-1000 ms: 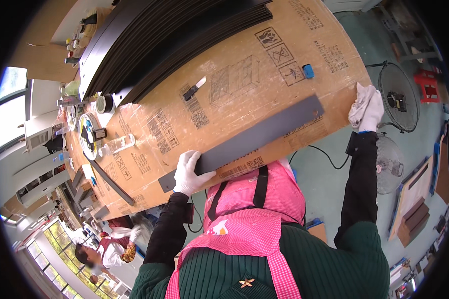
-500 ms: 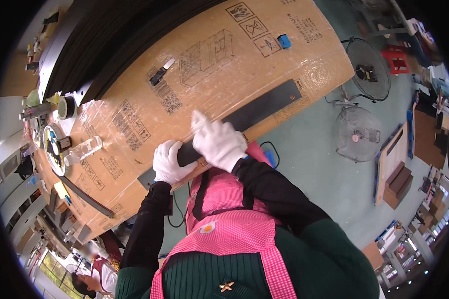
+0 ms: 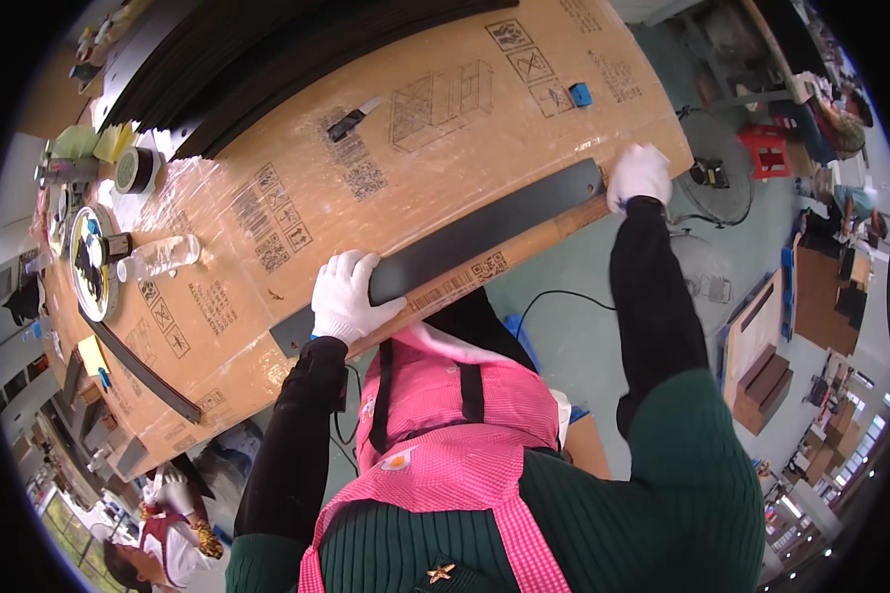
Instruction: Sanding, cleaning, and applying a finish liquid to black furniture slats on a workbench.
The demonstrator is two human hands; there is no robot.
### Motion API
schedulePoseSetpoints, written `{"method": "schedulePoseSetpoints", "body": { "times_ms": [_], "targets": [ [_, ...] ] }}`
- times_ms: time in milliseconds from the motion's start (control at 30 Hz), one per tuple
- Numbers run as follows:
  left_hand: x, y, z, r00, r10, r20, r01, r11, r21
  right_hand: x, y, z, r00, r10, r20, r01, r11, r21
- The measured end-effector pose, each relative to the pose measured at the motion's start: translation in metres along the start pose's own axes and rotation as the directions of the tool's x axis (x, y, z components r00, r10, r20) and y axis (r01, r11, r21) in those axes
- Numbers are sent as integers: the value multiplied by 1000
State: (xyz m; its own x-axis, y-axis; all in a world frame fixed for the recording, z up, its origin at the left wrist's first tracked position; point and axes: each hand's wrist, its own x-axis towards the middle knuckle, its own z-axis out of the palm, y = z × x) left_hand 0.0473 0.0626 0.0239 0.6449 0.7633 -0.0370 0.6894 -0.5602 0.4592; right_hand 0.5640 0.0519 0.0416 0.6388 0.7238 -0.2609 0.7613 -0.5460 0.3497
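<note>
far left, along the bench edge: a round black-and-white tape dispenser disc (image 3: 91, 262), a clear plastic water bottle lying on its side (image 3: 158, 257), and a dark roll of tape (image 3: 136, 170) standing just above. below those, a narrow curved black strip (image 3: 138, 364) lying loose on the large brown printed cardboard sheet (image 3: 297, 198) that covers the worktop under clear film. further in, a stack of long black panels (image 3: 267, 59) running along the far side of the cardboard, and a small grey-handled utility knife (image 3: 351, 121) resting near the middle. at the near edge, a long flat dark grey panel (image 3: 475, 232) lying diagonally along the cardboard's rim, flat and touching it. left hand (image 3: 346, 295), in a white glove, pressed down on the panel's left part, fingers curled over its top edge and gripping it. right hand (image 3: 640, 176), also white-gloved, closed around the panel's far right end at the corner of the cardboard. a small blue block (image 3: 580, 95) sitting on the cardboard just above that end. right of the bench, a floor fan (image 3: 714, 148) and a red plastic stool (image 3: 766, 150) on the green floor. by the look of it, panel seized at both ends but not yet lifted clear: grasp done, carrying and placing left, though where it belongs cannot be told.
</note>
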Motion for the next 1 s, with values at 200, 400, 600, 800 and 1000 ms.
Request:
{"method": "schedulePoseSetpoints", "body": {
  "times_ms": [200,400,600,800,1000],
  "targets": [
    [-1,-4,-4,1000,-5,-21,4,1000,-25,-85,-73,-30,914,-283,-291,293,956,-7],
    [-3,-9,2,1000,-3,-23,3,1000,5,-174,-192,-29,885,-423,-196,465,826,319],
    [3,-6,2,1000,-2,16,2,1000,2,-34,-68,25,990,-59,-130,84,976,199],
    [0,-8,1,999,-19,38,20,1000,-3,8,-9,7,957,288,-13,-273,920,281],
    [-3,-10,1,997,-59,45,60,998,-23,-27,-26,-22,956,2,-295,71,969,237]
  ]
}}
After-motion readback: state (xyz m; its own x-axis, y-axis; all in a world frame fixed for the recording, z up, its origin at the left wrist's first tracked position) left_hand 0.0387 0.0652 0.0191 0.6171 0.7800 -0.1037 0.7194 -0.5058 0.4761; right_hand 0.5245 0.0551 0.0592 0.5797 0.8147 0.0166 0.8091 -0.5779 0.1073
